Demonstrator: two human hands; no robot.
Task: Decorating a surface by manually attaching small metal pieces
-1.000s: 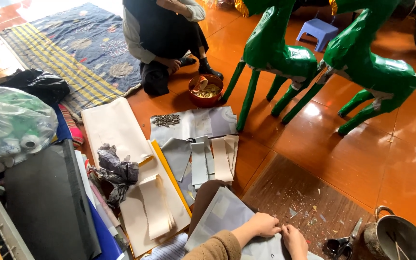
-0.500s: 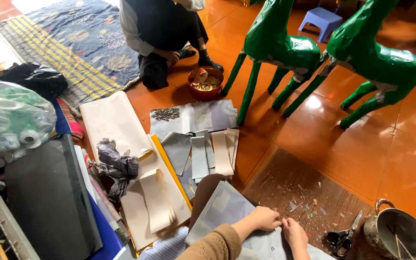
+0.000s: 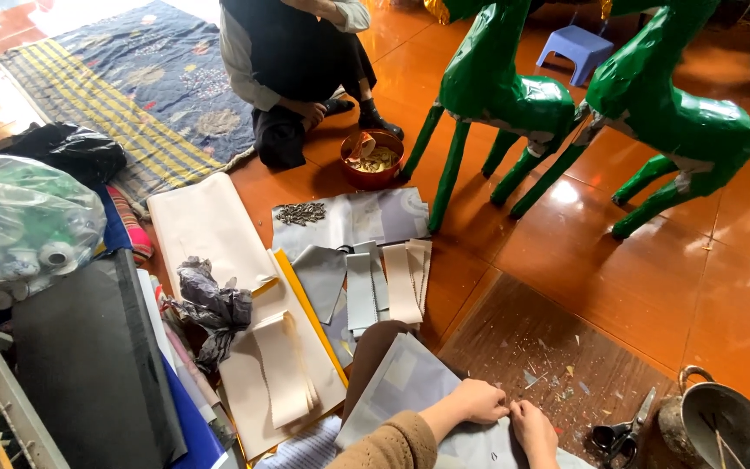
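Left hand [image 3: 477, 401] and right hand [image 3: 533, 427] both pinch shut on the grey paper sheet [image 3: 410, 386] lying on the floor right under them, fingertips nearly touching at one spot. Scissors [image 3: 622, 432] just right of the right hand, metal pot [image 3: 722, 426] beyond. Best keep the sheet flat and taut, pinches close, move in small increments.
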